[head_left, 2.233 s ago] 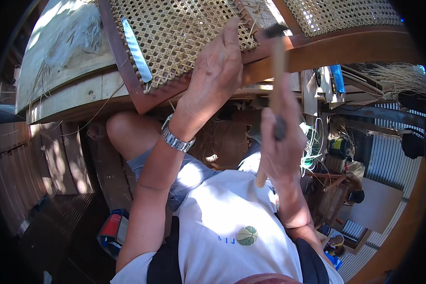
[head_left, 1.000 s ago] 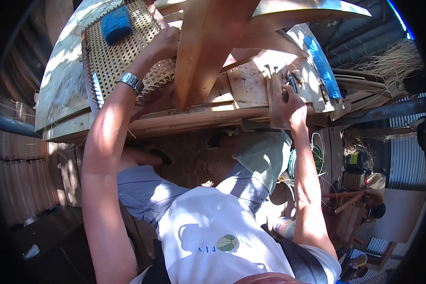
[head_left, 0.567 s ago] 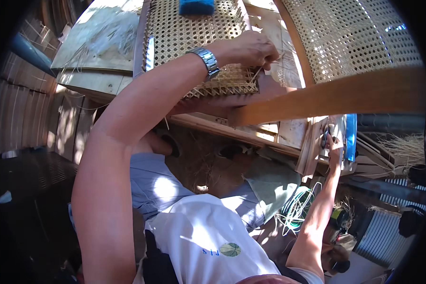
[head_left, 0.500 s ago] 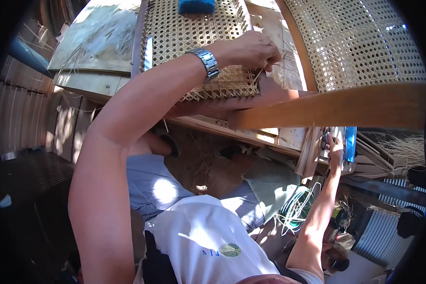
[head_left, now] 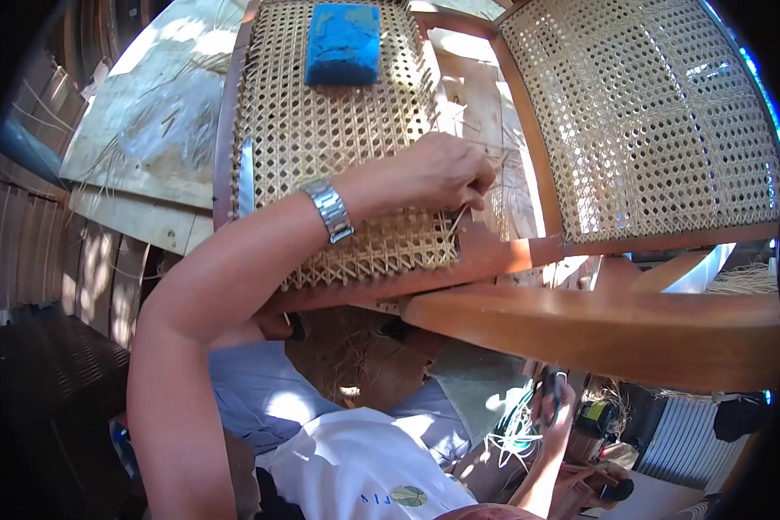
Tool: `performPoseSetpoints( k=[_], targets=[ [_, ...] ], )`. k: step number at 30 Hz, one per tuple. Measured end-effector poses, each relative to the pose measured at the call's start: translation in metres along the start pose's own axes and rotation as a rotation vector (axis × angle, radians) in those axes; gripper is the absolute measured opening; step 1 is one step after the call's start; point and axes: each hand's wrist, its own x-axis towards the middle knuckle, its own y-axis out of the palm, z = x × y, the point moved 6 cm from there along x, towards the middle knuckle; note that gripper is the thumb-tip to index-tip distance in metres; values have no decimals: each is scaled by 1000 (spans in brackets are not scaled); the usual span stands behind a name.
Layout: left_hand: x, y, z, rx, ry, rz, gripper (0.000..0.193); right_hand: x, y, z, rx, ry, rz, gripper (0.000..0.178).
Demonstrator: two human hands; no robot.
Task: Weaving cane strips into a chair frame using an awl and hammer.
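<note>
Left hand (head_left: 458, 171) is closed at the near right corner of the cane seat (head_left: 347, 130), a strand (head_left: 461, 217) pinched in its fingers; by the right hand (head_left: 558, 407), low at the right, a dark tool (head_left: 552, 383) is gripped, half hidden. The brown floor (head_left: 342, 351) is strewn with scraps. Under the seat is spread the pale bench (head_left: 160, 186), patched with sunlight; boards (head_left: 28, 247) are seen at the left, a corrugated sheet (head_left: 692, 438) at the right.

Tangled wire (head_left: 516, 425) is seen near the right hand. Much of the bench's right side is hidden by a curved beam (head_left: 598, 325); the seat's near left part is crossed by the left forearm (head_left: 234, 260), a watch (head_left: 328, 208) worn at its wrist. By the seat's left edge a silvery strip (head_left: 247, 178) is laid; farther, a blue block (head_left: 342, 43) is set on the weave, with a plastic bag (head_left: 178, 113) to the left.

The seat is woven in an open pattern and framed in reddish brown, its near edge laced with crossed strands. Far right, a similar panel (head_left: 641, 121) is stood up.
</note>
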Motion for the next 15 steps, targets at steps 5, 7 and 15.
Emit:
performPoseSetpoints(
  k=[5,7,15],
  targets=[
    [-3,9,9,2,63,-13,24,21,82,9,-122,102,522,92],
    [0,6,3,-22,63,-17,23,27,81,18,-156,75,487,92],
    [3,4,5,-48,55,-30,25,55,76,4,-246,-8,423,90]
  ],
)
